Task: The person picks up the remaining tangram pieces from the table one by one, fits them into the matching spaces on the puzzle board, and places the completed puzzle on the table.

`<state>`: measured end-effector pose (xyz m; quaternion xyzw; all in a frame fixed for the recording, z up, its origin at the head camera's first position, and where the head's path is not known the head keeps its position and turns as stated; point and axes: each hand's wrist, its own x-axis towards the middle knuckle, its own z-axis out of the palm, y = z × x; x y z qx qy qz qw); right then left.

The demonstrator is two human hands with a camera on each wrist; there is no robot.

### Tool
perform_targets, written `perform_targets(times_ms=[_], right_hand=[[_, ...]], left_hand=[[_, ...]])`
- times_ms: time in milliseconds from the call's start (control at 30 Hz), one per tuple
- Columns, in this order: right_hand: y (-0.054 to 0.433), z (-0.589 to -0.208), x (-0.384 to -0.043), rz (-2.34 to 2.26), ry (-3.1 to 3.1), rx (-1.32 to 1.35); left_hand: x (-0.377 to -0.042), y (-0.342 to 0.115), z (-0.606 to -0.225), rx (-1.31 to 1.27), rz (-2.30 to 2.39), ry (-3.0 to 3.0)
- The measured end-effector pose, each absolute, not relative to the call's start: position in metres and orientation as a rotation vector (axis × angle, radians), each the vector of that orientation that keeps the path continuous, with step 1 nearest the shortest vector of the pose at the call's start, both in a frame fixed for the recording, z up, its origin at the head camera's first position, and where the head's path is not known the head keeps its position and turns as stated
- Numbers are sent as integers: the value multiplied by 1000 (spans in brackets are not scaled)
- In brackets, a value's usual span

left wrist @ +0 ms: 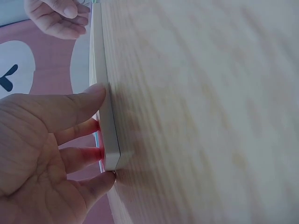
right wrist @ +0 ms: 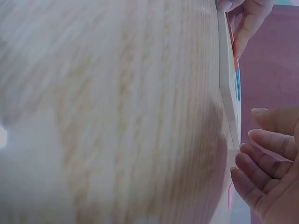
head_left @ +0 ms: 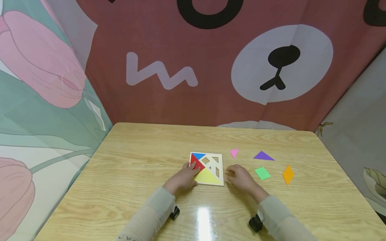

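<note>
Red lay under the fingertips of the left hand, which was clamped on the near left corner of a white board. Its thumb pressed the near edge, one finger reached to the left side, and others rested on the red triangle. The right hand was just beside the board's right edge, its fingers loosely bent and a little apart; whether a fingertip touched the board I could not tell.

Within the board, a blue triangle filled the far left corner and a yellow triangle ran along the near edge, while the right part showed cut-out openings.

The board lay flat around the middle of the table, well short of its far edge. To its right, a pink triangle lay near the board's far right corner. Further towards the table's right edge came a purple triangle, with a green square on its near side, and then an orange diamond, closest of all to that edge.

Past the table's far edge hung a reddish-brown cloth printed with a cartoon animal's face.
</note>
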<state>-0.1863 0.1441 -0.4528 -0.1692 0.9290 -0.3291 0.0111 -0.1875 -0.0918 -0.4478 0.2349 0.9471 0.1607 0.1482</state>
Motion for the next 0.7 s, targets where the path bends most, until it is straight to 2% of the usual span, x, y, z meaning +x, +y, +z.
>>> perform_targets(times_ms=[700], right_hand=[[168, -448, -183, -985, 2946, -491]], left_hand=[[-187, -92, -444, 691, 442, 2715]])
